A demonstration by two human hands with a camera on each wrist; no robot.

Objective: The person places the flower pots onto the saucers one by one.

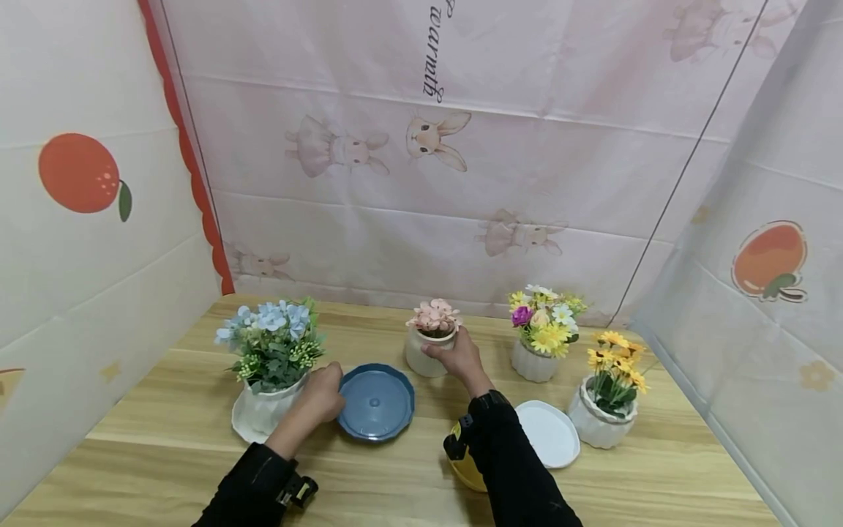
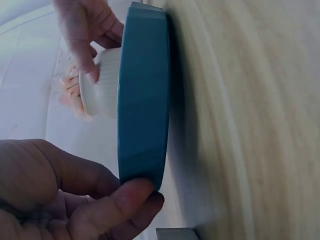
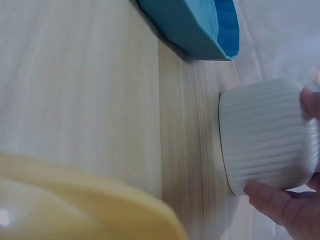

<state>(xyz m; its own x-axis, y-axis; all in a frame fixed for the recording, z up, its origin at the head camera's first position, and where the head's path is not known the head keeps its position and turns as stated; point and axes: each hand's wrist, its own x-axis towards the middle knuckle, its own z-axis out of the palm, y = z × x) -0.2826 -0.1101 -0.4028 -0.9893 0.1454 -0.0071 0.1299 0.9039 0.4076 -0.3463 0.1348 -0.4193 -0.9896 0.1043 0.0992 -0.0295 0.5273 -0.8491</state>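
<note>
the left hand (image 1: 321, 397) is pinching the left edge of a round blue dish with a scalloped rim (image 1: 376, 406), its grip clamped there between thumb and fingers. the right hand (image 1: 459, 359) is holding a small white ribbed pot (image 1: 421, 357) with pink artificial flowers (image 1: 435, 317), its grip closed around the pot's right side. that pot is staying upright, just beyond the blue dish and a little to its right; whether its base is touching the pale wooden tabletop (image 1: 369, 483) cannot be told.

on the left, a white pot with blue flowers and green leaves (image 1: 273, 348) is standing on a white saucer (image 1: 244, 423), near the left hand. a yellow dish (image 1: 469, 470) is lying partly hidden under the right forearm, and a white rounded plate (image 1: 549, 435) is resting just beside that arm. farther right, a white fluted pot with mixed yellow, white and purple flowers (image 1: 535, 360) is standing behind the plate, while a white pot with orange-yellow flowers (image 1: 601, 419) is standing close to the plate's right side.
</note>
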